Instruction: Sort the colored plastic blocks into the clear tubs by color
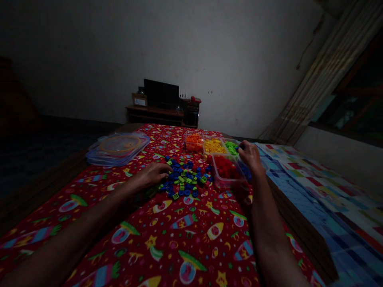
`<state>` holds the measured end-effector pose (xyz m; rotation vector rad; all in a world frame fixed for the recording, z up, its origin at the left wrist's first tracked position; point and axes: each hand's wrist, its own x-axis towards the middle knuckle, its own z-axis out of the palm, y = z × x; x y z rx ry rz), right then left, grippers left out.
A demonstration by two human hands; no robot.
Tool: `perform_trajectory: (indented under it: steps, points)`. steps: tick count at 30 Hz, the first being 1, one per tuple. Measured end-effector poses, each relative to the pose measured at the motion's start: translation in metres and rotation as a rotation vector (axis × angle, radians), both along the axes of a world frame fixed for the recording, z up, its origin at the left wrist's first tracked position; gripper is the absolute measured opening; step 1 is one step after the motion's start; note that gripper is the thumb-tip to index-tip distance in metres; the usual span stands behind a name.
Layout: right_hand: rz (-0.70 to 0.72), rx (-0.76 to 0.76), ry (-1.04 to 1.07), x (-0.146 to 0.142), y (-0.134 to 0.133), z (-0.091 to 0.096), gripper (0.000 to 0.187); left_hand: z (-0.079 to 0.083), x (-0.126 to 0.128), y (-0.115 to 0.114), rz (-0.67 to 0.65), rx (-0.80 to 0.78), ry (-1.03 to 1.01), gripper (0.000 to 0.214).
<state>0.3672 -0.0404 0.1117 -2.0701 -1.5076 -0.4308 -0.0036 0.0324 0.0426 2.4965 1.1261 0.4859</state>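
A loose pile of blue and green toy building blocks (183, 177) lies on a red patterned cloth (179, 223). My left hand (155, 173) is at the pile's left edge, its fingers curled down and closed; whatever is between them is hidden. Over to the right, my right hand (250, 154) pinches a small blue block (238, 149) beside the green blocks (231, 148). Clear plastic containers hold the sorted colours: orange blocks (194, 142), yellow blocks (214, 146) and red blocks (226, 166). Blue blocks (245, 172) show partly behind my right wrist.
Stacked clear lids (118, 148) rest at the table's left side. Right of the table is a bed with a checked cover (326, 215). A desk (155, 111) with a dark monitor (161, 93) stands against the far wall.
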Motion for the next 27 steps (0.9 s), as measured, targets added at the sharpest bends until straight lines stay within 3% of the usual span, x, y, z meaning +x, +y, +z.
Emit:
perform_trajectory:
  steps: [3,6,9,12,18,23,27]
  points:
    - [-0.125,-0.054,0.025,0.023,-0.005,-0.01,0.029,-0.004,-0.001,0.002,-0.026,-0.003,0.004,0.031]
    - [-0.11,-0.029,0.031,0.017,-0.002,-0.01,0.034,-0.003,0.0,0.001,-0.021,-0.011,0.014,0.032]
    - [0.06,0.023,-0.005,-0.018,0.007,-0.002,0.033,-0.002,0.0,-0.001,-0.022,-0.023,0.015,0.033]
    - [0.305,-0.052,-0.061,-0.067,0.011,0.0,0.03,-0.001,0.0,-0.001,-0.033,-0.026,0.008,0.033]
    - [0.662,-0.266,-0.138,-0.148,-0.001,-0.031,0.023,0.001,0.003,-0.006,0.036,-0.111,-0.132,0.033]
    - [0.856,-0.296,-0.114,-0.166,-0.001,-0.054,0.023,0.002,0.013,-0.01,0.013,-0.342,-0.383,0.049]
    - [0.803,-0.324,-0.1,-0.162,0.003,-0.051,0.02,-0.001,0.013,-0.007,0.028,-0.25,-0.343,0.039]
